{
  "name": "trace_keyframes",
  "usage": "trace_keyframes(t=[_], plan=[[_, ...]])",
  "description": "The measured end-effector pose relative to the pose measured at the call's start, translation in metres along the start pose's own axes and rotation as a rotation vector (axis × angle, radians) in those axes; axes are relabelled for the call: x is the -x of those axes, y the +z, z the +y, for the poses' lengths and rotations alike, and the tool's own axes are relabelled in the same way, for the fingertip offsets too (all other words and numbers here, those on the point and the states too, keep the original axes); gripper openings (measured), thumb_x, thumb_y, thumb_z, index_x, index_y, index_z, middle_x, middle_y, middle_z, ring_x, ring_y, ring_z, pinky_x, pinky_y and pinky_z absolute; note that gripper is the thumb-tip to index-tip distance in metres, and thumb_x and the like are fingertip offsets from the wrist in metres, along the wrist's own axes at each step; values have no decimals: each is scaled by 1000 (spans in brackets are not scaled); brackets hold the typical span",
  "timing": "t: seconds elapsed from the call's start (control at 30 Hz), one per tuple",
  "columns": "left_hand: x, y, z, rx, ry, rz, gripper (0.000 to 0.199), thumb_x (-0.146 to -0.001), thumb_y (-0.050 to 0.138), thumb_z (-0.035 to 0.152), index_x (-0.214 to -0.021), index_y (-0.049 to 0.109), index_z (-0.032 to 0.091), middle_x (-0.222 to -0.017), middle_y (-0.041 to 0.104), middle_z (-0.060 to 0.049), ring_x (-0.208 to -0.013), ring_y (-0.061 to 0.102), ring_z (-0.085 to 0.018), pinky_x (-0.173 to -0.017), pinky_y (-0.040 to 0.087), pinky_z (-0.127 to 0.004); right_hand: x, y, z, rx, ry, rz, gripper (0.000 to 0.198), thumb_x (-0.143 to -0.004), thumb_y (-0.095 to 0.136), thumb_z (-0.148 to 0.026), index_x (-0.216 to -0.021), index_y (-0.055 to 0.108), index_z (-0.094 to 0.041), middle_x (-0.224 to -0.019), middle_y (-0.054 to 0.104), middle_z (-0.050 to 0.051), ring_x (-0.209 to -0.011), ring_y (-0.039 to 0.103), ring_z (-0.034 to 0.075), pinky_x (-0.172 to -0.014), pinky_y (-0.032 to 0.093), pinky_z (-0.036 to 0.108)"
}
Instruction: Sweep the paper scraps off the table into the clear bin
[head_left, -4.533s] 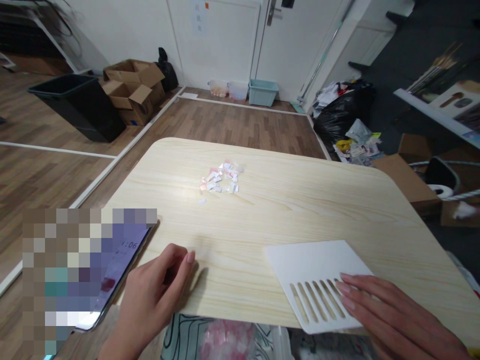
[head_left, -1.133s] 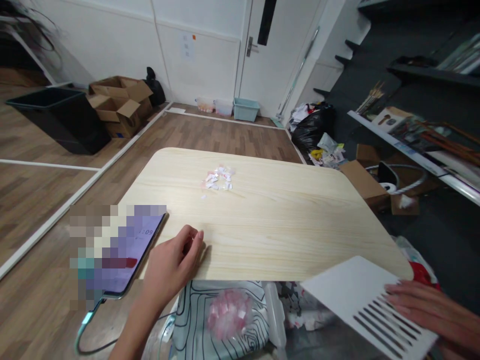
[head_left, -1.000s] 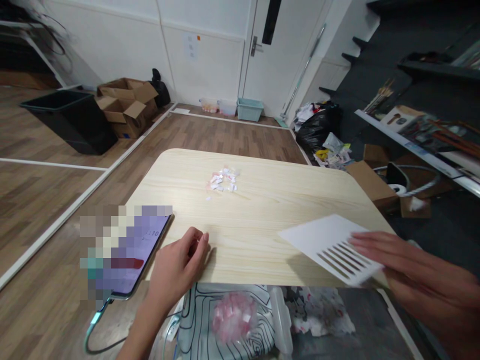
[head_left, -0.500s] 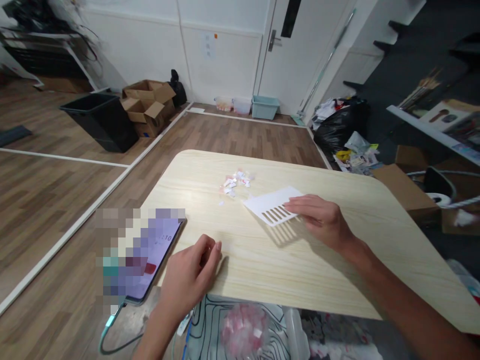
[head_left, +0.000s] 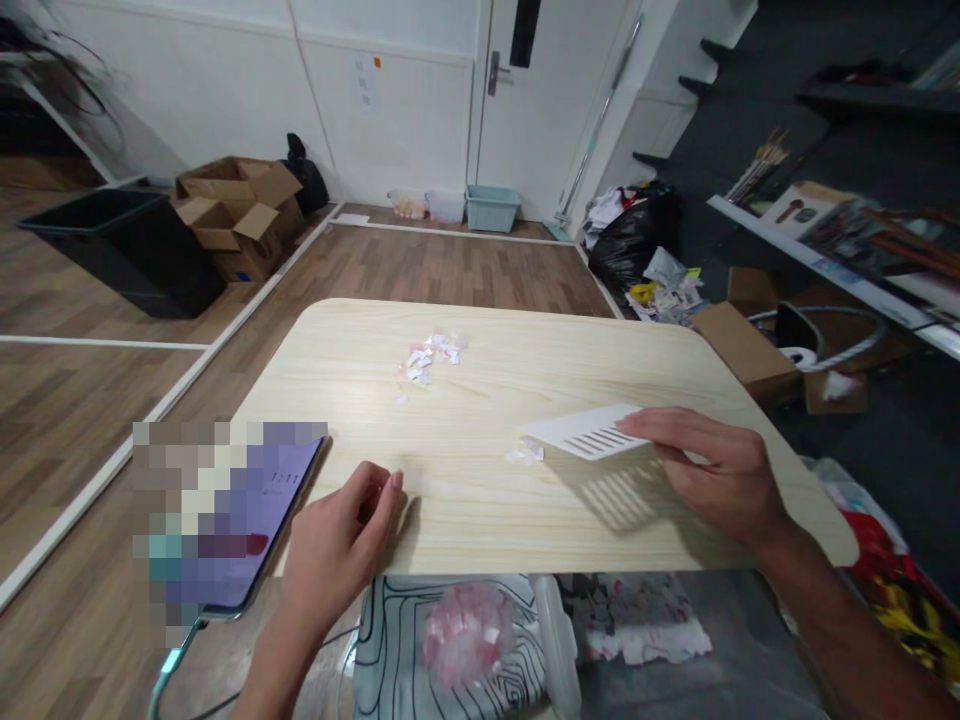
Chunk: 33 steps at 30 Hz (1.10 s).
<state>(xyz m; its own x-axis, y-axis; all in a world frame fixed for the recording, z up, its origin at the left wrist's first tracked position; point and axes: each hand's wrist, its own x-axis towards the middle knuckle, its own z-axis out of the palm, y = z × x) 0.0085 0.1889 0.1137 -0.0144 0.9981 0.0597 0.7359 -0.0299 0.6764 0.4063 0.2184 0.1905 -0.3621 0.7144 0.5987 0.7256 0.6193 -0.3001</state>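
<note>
My right hand [head_left: 716, 470] pinches the right end of a thin white card [head_left: 581, 430] with a row of slots cut in it. The card is tilted over the table, and its striped shadow falls below. By the card's left corner lies a small clear packet with a white piece [head_left: 531, 452]. Farther back on the left is a loose pile of small clear packets and white pieces [head_left: 431, 355]. My left hand [head_left: 341, 530] rests at the table's near left edge, fingers curled in and thumb alongside; nothing shows in it.
A phone [head_left: 259, 530], partly pixelated, lies left of my left hand with a cable plugged in. Below the pale wooden table [head_left: 465, 500] is a bag of pink-and-white packets [head_left: 469, 635] on patterned cloth. Beyond stand a black bin [head_left: 127, 250] and cardboard boxes [head_left: 240, 220].
My right hand has moved the slotted card right and nearer, away from the pile. A small packet now shows at its left corner. The view has swung right; my left hand keeps its curl.
</note>
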Motion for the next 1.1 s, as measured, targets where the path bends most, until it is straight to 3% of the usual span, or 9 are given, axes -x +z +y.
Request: trace_keyframes(t=[0.13,0.23,0.37,0.53,0.67,0.87,1.1], plan=[[0,0,0,-10,5,4,45,-104,48,63,-85,62,25,-58,62,7,-53,60,-14,-57,36,-26,5,12,-2,-48,-67,-57,48,-83,56,7,-109,82,-24,-104,85,5,-100,81,23,-90,67,37],[1,-1,1,-13,10,3,44,-103,48,62,-84,62,25,-57,61,7,-52,59,-14,-57,36,-26,11,8,-1,-32,-32,-28,45,-85,57,6,-108,82,-23,-103,85,6,-98,82,23,-89,67,36],[1,-2,2,-1,15,5,44,-104,48,62,-85,62,25,-57,62,7,-52,59,-14,-57,37,-26,18,-7,-2,-1,-5,0,42,-86,58,3,-106,83,-24,-99,85,7,-94,82,24,-87,67,36],[1,-3,3,4,19,-1,43,-104,48,61,-85,62,25,-57,60,7,-51,59,-14,-56,38,-26,24,-27,-9,-66,-79,-144,42,-87,61,0,-113,82,-27,-103,86,7,-98,83,24,-90,67,36],[1,-2,1,4,19,-2,43,-104,48,61,-85,62,25,-57,61,7,-51,59,-14,-56,37,-26,32,-40,-12,-96,-114,-165,48,-86,62,2,-120,80,-27,-104,86,8,-98,83,23,-91,67,34],[2,-2,0,1,21,-9,44,-104,48,62,-85,63,25,-58,62,7,-52,59,-14,-57,37,-26,45,-58,-13,-87,-55,-194,49,-88,64,-1,-120,82,-32,-102,86,5,-97,83,23,-93,67,31],[3,-3,0,-6,23,-4,44,-104,49,61,-85,64,25,-57,62,6,-52,60,-14,-56,37,-26,59,-96,-22,2,-37,-234,45,-91,65,-7,-121,82,-36,-103,86,4,-94,84,23,-94,67,28]])
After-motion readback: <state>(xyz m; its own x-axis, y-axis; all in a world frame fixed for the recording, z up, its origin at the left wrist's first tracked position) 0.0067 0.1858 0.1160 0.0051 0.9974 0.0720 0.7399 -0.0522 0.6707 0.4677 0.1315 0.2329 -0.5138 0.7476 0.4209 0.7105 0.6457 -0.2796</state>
